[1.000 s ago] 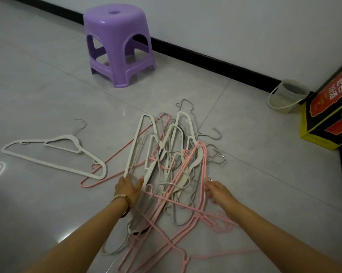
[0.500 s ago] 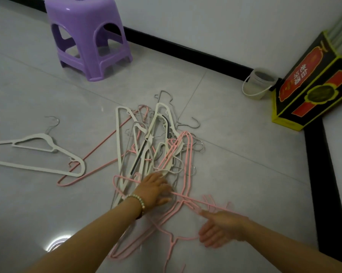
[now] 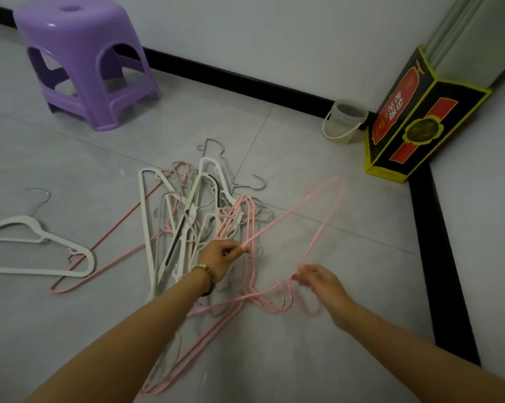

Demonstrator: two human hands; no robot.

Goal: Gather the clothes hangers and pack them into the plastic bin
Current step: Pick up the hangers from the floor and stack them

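Pink hangers [image 3: 318, 225] had swung up off pile [image 3: 187, 216] | left hand [image 3: 220, 257] pinched a bar end; right hand [image 3: 321, 282] at necks, grip too blurred to tell | pile lay on floor [image 3: 274, 359], bin unseen | hooks [image 3: 280, 303] looked tangled, needed freeing before any pull

Glossy tiled floor [image 3: 318, 359]; plastic stool [image 3: 79, 53]

I have a purple plastic stool [image 3: 79, 53] at the far left edge of the grey tiled floor [image 3: 303, 141]. In its far right corner, a small translucent white bucket [image 3: 344, 123] stands just beside a black, red and yellow cardboard box [image 3: 414, 123].
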